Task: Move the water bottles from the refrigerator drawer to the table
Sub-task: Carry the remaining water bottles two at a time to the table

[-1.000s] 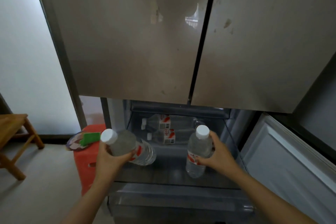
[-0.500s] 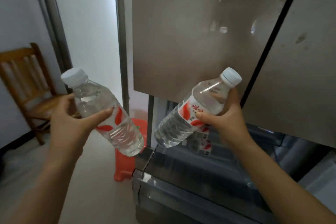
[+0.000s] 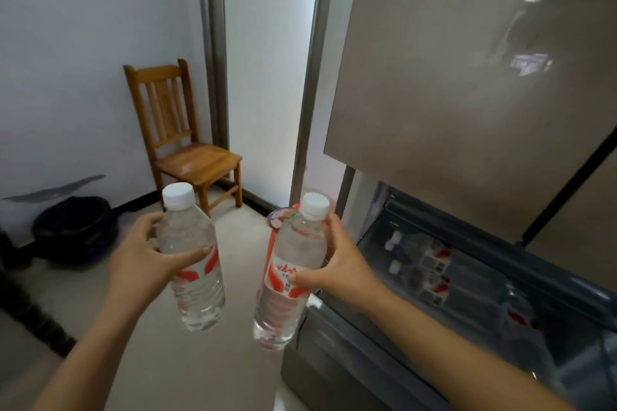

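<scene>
Left hand [image 3: 142,257] wrapped round one water bottle [image 3: 192,264], thumb across the front, bottle near upright over the floor. Right hand [image 3: 337,264] curled round a second bottle [image 3: 290,274], cap tilted slightly right. Both clear of the fridge drawer [image 3: 384,360], which stands open at right with more bottles [image 3: 430,269] lying inside. Wooden chair [image 3: 187,143] by the far wall.

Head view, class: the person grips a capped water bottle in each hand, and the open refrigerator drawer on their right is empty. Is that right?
One error: the drawer is not empty; the head view shows at least two more bottles lying in it. The left hand grips one capped bottle, the right hand another, as stated.
</scene>
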Action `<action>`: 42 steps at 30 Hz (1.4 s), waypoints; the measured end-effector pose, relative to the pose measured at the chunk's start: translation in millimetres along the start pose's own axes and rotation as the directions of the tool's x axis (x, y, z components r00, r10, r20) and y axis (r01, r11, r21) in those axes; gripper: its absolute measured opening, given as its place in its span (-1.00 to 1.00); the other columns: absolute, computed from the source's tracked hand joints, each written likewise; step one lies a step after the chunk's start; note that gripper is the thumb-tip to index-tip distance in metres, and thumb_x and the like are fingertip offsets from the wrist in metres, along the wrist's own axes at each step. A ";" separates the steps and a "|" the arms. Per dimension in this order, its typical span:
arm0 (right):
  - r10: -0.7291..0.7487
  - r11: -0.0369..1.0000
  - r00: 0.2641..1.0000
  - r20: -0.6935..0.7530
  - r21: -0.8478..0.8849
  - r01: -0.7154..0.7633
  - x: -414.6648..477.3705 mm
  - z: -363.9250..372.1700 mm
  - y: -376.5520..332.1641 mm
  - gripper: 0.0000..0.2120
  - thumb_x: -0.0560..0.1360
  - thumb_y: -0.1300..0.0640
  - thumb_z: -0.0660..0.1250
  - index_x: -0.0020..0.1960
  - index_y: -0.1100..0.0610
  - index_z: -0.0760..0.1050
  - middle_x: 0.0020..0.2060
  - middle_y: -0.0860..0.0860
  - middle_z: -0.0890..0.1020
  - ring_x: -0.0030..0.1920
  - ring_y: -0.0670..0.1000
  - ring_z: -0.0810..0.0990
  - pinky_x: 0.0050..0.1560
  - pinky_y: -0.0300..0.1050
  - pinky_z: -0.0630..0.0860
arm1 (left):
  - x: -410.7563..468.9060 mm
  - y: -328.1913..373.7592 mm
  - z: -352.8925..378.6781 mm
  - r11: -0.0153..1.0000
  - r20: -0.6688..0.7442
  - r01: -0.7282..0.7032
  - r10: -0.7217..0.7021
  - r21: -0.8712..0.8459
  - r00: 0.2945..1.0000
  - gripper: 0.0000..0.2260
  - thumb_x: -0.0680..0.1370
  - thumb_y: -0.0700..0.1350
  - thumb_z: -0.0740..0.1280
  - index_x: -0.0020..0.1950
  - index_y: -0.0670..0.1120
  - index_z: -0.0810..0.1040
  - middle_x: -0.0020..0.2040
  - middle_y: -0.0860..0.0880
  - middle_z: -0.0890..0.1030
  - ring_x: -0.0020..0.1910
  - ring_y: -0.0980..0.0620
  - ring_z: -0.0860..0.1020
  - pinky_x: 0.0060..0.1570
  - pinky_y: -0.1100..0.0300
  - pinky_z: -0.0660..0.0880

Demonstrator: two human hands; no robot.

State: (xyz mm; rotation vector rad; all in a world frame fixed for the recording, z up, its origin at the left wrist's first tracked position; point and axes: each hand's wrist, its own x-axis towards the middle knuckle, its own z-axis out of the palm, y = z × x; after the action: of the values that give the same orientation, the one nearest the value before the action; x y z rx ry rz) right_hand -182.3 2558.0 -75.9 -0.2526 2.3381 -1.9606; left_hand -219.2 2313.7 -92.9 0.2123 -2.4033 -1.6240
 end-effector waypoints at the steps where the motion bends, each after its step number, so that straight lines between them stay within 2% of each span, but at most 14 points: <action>1: 0.023 1.000 1.000 0.011 -0.009 -0.023 1.9 2.7 5.7 -0.25 0.30 0.32 0.50 0.26 -0.19 0.22 0.16 -0.10 0.48 0.14 -0.06 0.54 0.04 -0.14 0.58 | -1.5 -5.6 -0.7 1.000 -0.001 0.009 -0.009 0.006 1.000 -0.40 0.22 -0.16 0.57 0.19 -0.04 0.41 0.13 -0.14 0.54 -0.03 -0.09 0.52 -0.06 -0.01 0.50; 4: 0.095 0.995 0.995 0.024 -0.030 -0.095 9.4 8.4 19.0 -0.17 0.28 0.28 0.51 0.35 -0.16 0.16 0.21 -0.11 0.46 0.21 -0.02 0.50 0.13 -0.04 0.54 | -7.7 -18.7 -3.7 0.999 0.001 0.047 -0.047 0.025 0.999 -0.37 0.24 -0.14 0.55 0.24 -0.06 0.38 0.16 -0.14 0.52 0.01 -0.10 0.51 -0.05 -0.04 0.50; 6: 0.099 0.994 0.994 0.040 -0.039 -0.098 13.1 10.7 22.7 -0.16 0.29 0.29 0.51 0.36 -0.16 0.14 0.21 -0.11 0.45 0.20 -0.04 0.50 0.07 -0.14 0.55 | -11.7 -26.5 -5.6 0.998 -0.004 0.064 -0.064 0.020 0.998 -0.40 0.24 -0.13 0.55 0.20 -0.02 0.38 0.15 -0.12 0.52 0.03 -0.10 0.52 -0.02 -0.08 0.51; 9: 0.070 0.995 0.994 0.089 -0.074 -0.064 19.8 15.3 23.4 -0.24 0.29 0.32 0.49 0.23 -0.25 0.20 0.16 -0.15 0.45 0.17 -0.08 0.50 0.02 -0.22 0.55 | -19.3 -37.9 -14.5 0.994 -0.049 0.104 -0.103 0.015 0.993 -0.41 0.23 -0.14 0.56 0.18 -0.01 0.39 0.14 -0.12 0.54 0.00 -0.09 0.53 -0.05 -0.05 0.52; 11: 0.065 0.993 0.992 0.108 -0.105 -0.054 23.4 20.4 20.9 -0.23 0.28 0.32 0.50 0.22 -0.27 0.21 0.15 -0.14 0.46 0.17 -0.06 0.50 0.10 -0.10 0.55 | -28.0 -44.8 -24.7 0.992 -0.097 0.123 -0.120 0.031 0.988 -0.41 0.22 -0.13 0.57 0.17 0.00 0.40 0.09 -0.11 0.55 -0.06 -0.09 0.54 -0.19 0.03 0.51; 13: 0.044 0.994 0.991 0.127 -0.107 -0.031 24.8 23.5 21.4 -0.20 0.26 0.32 0.50 0.27 -0.23 0.22 0.13 -0.10 0.48 0.17 -0.03 0.52 0.10 -0.05 0.56 | -39.8 -48.9 -35.1 0.990 -0.139 0.139 -0.133 0.035 0.981 -0.43 0.22 -0.11 0.57 0.14 0.04 0.39 0.04 -0.09 0.55 -0.10 -0.11 0.55 -0.22 0.00 0.53; 15: 0.016 0.995 0.988 0.153 -0.102 0.000 23.9 24.8 19.3 -0.26 0.27 0.34 0.49 0.19 -0.25 0.26 0.09 -0.11 0.49 0.12 -0.06 0.54 -0.02 -0.19 0.58 | -52.3 -54.3 -43.7 0.988 -0.193 0.149 -0.140 0.032 0.971 -0.43 0.21 -0.12 0.58 0.12 0.06 0.40 0.03 -0.07 0.55 -0.06 -0.11 0.56 -0.10 -0.07 0.55; 17: 0.009 0.994 0.977 0.215 -0.107 0.014 19.4 29.5 18.5 -0.32 0.28 0.34 0.49 0.10 -0.25 0.26 0.05 -0.17 0.48 0.07 -0.10 0.53 -0.11 -0.28 0.55 | -74.2 -57.4 -54.9 0.984 -0.269 0.171 -0.154 0.041 0.951 -0.43 0.19 -0.13 0.59 0.10 0.06 0.41 0.02 -0.05 0.56 -0.04 -0.08 0.55 -0.04 -0.02 0.52; 23: -0.004 0.976 0.939 0.343 -0.203 0.079 11.4 46.4 19.7 -0.28 0.27 0.28 0.50 0.13 -0.28 0.20 0.05 -0.22 0.46 0.03 -0.20 0.51 -0.15 -0.36 0.51 | -122.9 -55.7 -79.3 0.975 -0.356 0.216 -0.187 0.045 0.916 -0.44 0.20 -0.18 0.58 0.10 0.03 0.42 0.00 -0.04 0.55 -0.06 -0.03 0.53 -0.12 0.13 0.44; 26: -0.008 0.964 0.920 0.392 -0.240 0.111 5.9 63.0 18.4 -0.28 0.26 0.24 0.52 0.12 -0.31 0.19 0.06 -0.19 0.48 0.07 -0.14 0.52 -0.02 -0.22 0.56 | -145.3 -60.0 -95.9 0.971 -0.389 0.236 -0.204 0.037 0.899 -0.40 0.22 -0.17 0.57 0.17 -0.01 0.40 0.05 -0.06 0.53 -0.01 -0.07 0.52 -0.10 0.11 0.45; 29: 0.005 0.960 0.904 0.427 -0.255 0.115 0.3 80.0 17.8 -0.28 0.25 0.21 0.52 0.10 -0.35 0.20 0.07 -0.15 0.50 0.11 -0.07 0.53 0.08 -0.06 0.56 | -163.1 -65.6 -112.8 0.969 -0.443 0.243 -0.202 0.037 0.874 -0.41 0.21 -0.16 0.57 0.14 0.03 0.38 0.06 -0.04 0.51 0.01 -0.09 0.51 -0.09 0.08 0.46; 31: 0.005 0.957 0.895 0.447 -0.261 0.125 -5.6 95.2 14.0 -0.29 0.25 0.22 0.51 0.15 -0.29 0.21 0.07 -0.11 0.51 0.11 -0.04 0.53 0.10 -0.01 0.56 | -174.1 -69.0 -127.7 0.967 -0.474 0.251 -0.208 0.030 0.856 -0.41 0.21 -0.16 0.57 0.12 0.04 0.37 0.07 -0.04 0.51 0.02 -0.09 0.51 -0.05 0.04 0.47; 34: -0.001 0.949 0.885 0.466 -0.278 0.147 -15.2 119.6 6.8 -0.29 0.27 0.21 0.50 0.24 -0.17 0.20 0.06 -0.10 0.50 0.10 -0.04 0.52 0.09 0.01 0.56 | -189.0 -80.4 -153.7 0.964 -0.498 0.265 -0.225 0.010 0.837 -0.37 0.20 -0.15 0.58 0.18 -0.01 0.39 0.12 -0.07 0.52 0.07 -0.10 0.51 0.04 -0.04 0.49; 42: -0.022 0.946 0.871 0.490 -0.272 0.177 -53.1 225.7 -8.5 -0.26 0.24 0.19 0.51 0.20 -0.24 0.17 0.08 -0.12 0.46 0.14 -0.01 0.49 0.12 0.01 0.54 | -241.7 -122.5 -263.3 0.966 -0.541 0.255 -0.233 -0.035 0.808 -0.33 0.14 -0.07 0.59 0.18 0.02 0.41 0.09 -0.06 0.57 0.02 -0.08 0.56 0.00 -0.08 0.53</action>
State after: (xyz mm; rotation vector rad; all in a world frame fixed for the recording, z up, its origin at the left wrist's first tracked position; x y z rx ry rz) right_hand -92.0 2347.1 -110.1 -0.8009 2.2985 -1.3372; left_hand 83.6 2092.5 -139.0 0.8975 -2.0185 -1.3630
